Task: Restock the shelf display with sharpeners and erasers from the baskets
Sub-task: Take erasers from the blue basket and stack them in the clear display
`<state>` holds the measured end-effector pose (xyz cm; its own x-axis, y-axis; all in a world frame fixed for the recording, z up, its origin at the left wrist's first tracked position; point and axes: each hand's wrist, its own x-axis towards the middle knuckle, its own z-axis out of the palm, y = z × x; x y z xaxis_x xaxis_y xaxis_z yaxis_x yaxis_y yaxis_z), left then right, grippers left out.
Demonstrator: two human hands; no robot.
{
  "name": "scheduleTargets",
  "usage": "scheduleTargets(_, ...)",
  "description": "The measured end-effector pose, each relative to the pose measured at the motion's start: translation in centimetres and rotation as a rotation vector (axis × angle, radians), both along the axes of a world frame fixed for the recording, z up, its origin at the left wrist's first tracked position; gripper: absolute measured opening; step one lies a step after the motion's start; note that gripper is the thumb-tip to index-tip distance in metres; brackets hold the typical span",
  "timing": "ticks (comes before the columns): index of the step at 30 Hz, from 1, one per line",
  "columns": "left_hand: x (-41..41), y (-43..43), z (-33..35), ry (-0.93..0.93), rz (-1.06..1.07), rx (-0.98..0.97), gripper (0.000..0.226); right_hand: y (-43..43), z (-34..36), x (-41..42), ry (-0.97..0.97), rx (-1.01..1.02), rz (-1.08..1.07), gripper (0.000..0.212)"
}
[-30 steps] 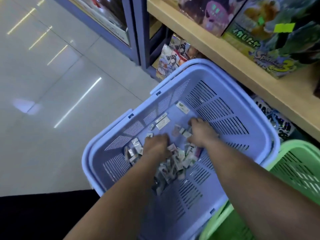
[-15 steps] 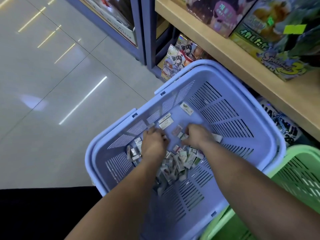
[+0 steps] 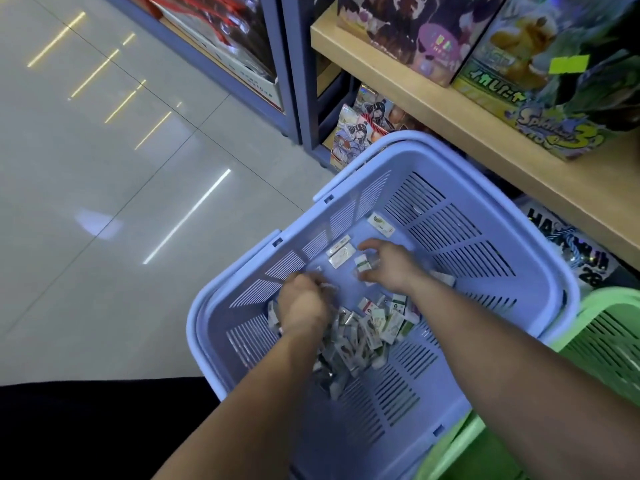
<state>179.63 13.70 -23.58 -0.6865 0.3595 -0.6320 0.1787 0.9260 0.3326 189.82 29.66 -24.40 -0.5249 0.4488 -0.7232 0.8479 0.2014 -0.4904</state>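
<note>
- Small packets (image 3: 367, 327) lie heaped on the floor of the lilac basket (image 3: 502, 216); whether they are erasers or sharpeners is too small to tell.
- Right hand (image 3: 393, 268) pinches 1 white-and-green packet (image 3: 363, 264) between thumb and fingers, at the heap's far edge.
- Left hand (image 3: 304, 308) is knuckles-up, fingers curled down into the heap; I cannot tell whether it grips anything.
- 2 loose packets (image 3: 341, 258) lie side by side farther in.
- Green basket (image 3: 609, 327) sits just beside the lilac one, below the wooden shelf (image 3: 450, 109).

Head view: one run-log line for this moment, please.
stage: picking from blue basket | left hand: curled in packet pile, hold unclear | right hand: pinches one packet
</note>
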Motion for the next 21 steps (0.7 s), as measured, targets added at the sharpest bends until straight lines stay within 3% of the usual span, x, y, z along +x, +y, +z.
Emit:
scheduleTargets(2, 0.6, -0.3, 0.2, 0.012, -0.059, 0.104, 0.021, -0.1, -0.4, 0.4, -0.100, 0.039, 0.127, 0.062)
scheduleTargets(4, 0.7, -0.4, 0.1, 0.008, -0.161, 0.161, 0.023, 0.1, -0.5, 0.7, -0.156, 0.097, 0.187, 0.054)
scheduleTargets(7, 0.3, 0.1, -0.4, -0.002, -0.233, 0.196, 0.019, 0.4, -0.1, 0.8, -0.204, 0.167, 0.149, 0.040)
scheduleTargets(12, 0.2, 1.1, 0.0, -0.026, -0.214, 0.202, 0.015, 0.4, -0.2, 0.8, -0.176, 0.124, 0.152, 0.036)
scheduleTargets(15, 0.2, 1.4, 0.1, -0.060, -0.105, 0.210, 0.017, 0.1, -0.3, 0.9, -0.138, 0.021, 0.113, 0.037)
scheduleTargets(18, 0.4, 2.0, -0.6, -0.230, 0.078, 0.241, 0.035, 0.0, -0.7, 1.0, -0.085, -0.059, 0.022, 0.039)
scheduleTargets(21, 1.0, 2.5, -1.2, -0.405, 0.332, 0.331, 0.036, 0.4, -0.1, 0.4, -0.008, -0.143, -0.083, 0.039)
